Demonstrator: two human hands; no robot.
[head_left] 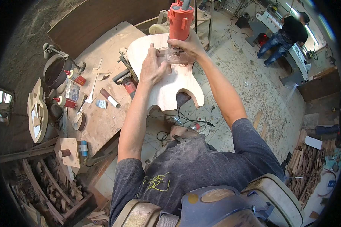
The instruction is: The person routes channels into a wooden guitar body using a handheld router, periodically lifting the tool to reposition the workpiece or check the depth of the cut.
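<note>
A pale wooden electric guitar body [165, 89], with cutaway horns toward me, lies at the edge of the workbench. On its upper face stands an orange-red handheld router [180, 22] with a clear plastic base. My right hand [188, 45] is wrapped around the router's lower housing, just above that base. My left hand [152, 67] rests on the wood to the left of the base, fingers stretched out and thumb apart. The router's bit and the surface directly under it are hidden. A clamp [127, 62] sits against the body's left edge.
The dusty workbench [98, 130] holds glue bottles [76, 77], a sanding roll [110, 97] and a red power tool [129, 87]. Another guitar body [38, 109] stands at left. Cables [185, 121] lie on the floor below. A person [288, 36] works far right. Wood scraps [310, 166] are stacked lower right.
</note>
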